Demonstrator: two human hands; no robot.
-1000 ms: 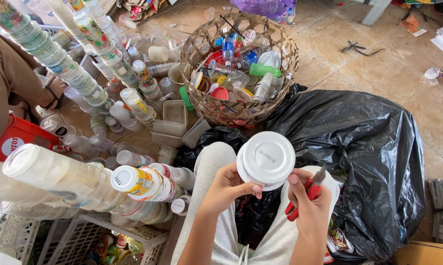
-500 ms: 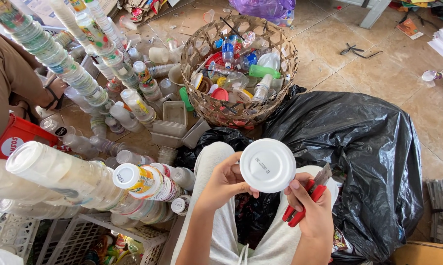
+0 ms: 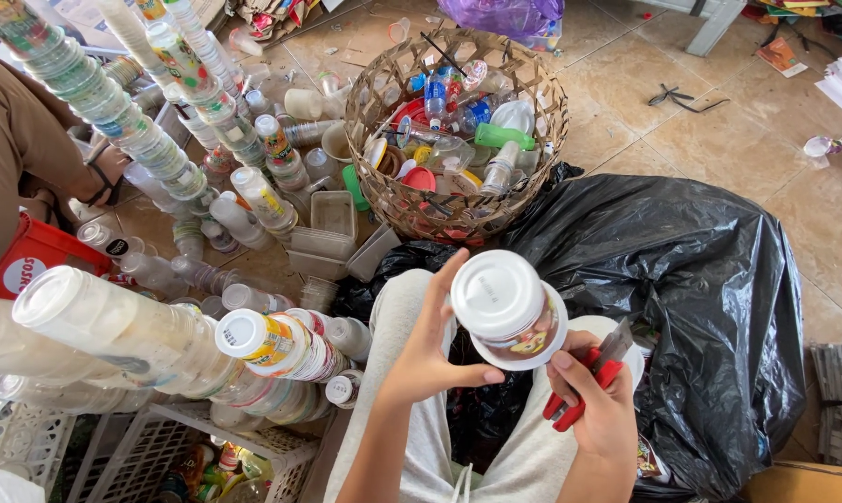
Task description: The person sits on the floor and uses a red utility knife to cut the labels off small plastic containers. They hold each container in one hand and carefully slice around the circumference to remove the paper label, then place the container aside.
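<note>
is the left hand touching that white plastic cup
Touching. The head view shows the left hand gripping the white plastic cup, its fingers lying flat against the cup's side and the thumb under its rim.

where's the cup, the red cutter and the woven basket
plastic cup (image 3: 503, 303), head view, on its white bottom
red cutter (image 3: 584, 391), head view, on its red handle
woven basket (image 3: 363, 102), head view, on its left rim
</note>
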